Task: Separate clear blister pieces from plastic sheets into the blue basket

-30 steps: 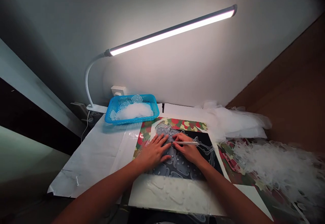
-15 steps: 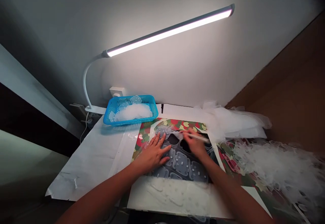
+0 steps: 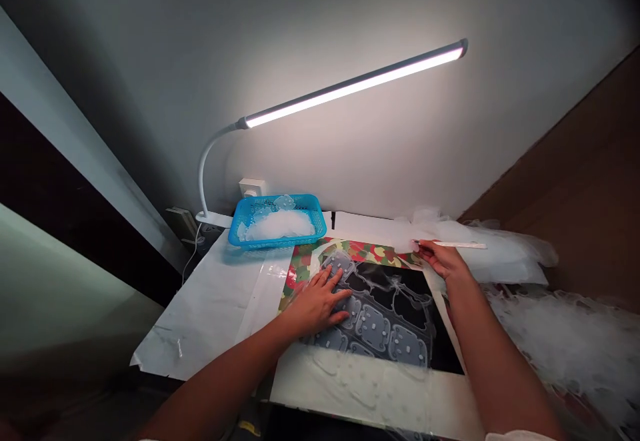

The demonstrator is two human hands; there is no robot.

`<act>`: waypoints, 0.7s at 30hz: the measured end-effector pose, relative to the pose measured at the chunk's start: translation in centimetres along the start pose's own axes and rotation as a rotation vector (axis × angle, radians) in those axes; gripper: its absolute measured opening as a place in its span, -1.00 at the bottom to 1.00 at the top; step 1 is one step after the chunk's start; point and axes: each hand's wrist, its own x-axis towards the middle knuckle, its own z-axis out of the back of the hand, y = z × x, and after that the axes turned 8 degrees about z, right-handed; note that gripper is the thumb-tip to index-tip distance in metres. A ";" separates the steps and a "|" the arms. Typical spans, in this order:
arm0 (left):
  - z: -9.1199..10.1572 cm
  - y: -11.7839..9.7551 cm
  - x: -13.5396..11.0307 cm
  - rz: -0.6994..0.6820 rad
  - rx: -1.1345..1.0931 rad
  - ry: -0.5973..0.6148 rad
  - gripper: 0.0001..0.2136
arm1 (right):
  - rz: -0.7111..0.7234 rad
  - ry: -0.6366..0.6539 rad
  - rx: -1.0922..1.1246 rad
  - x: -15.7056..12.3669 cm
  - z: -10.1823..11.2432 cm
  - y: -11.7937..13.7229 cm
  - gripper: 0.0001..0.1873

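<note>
My left hand [image 3: 320, 301] lies flat with fingers spread on a translucent patterned sheet [image 3: 373, 328]. The sheet has rounded panels with small pale dots and several cut-out openings at its far side. It rests over a black surface [image 3: 443, 354] on a board with a camouflage-pattern border [image 3: 377, 252]. Beyond the sheet's far right corner, my right hand [image 3: 443, 259] pinches a slim white stick-like tool [image 3: 467, 246]. A pale translucent scrap seems to be by the tool's tip; whether it is held is unclear.
A blue plastic basket [image 3: 277, 241] with translucent pieces stands at the back left. Behind it a lit lamp [image 3: 360, 84] reaches across on a bent neck. Folded translucent sheets [image 3: 510, 254] and a heap of wispy offcuts [image 3: 565, 341] lie to the right.
My right hand has moved right and away from the sheet, carrying the white tool. My left hand stays spread on the sheet. The whole view has shifted slightly.
</note>
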 end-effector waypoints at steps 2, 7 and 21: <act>0.0 0.0 -0.1 -0.015 0.013 -0.023 -0.58 | 0.002 -0.023 -0.061 0.7 0.1 1.0 -0.62; 0.6 -0.6 0.0 -0.051 0.046 -0.076 -0.66 | 0.135 -0.006 -0.226 -1.3 -3.5 1.9 -0.74; 0.7 2.4 -0.8 0.063 0.056 -0.162 -0.66 | 0.500 0.782 -0.556 -13.5 -13.0 -4.8 -0.82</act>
